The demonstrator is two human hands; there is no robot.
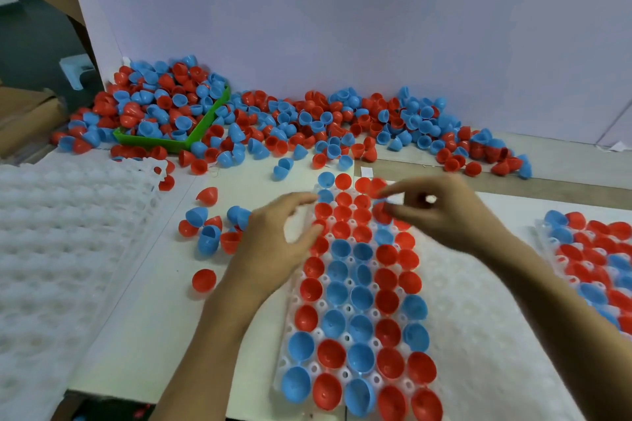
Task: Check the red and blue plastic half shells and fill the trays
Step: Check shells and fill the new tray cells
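Note:
A clear plastic tray lies in front of me, its left columns filled with red and blue half shells, its right side bare. My left hand rests at the tray's left edge, fingers loosely spread over red shells there. My right hand hovers over the far rows, its fingertips pinching a red half shell. A big heap of loose red and blue half shells runs along the back wall. Several loose shells lie left of my left hand.
A green bin heaped with shells stands at the back left. A stack of bare white trays fills the left side. Another filled tray sits at the right edge. A white wall closes the back.

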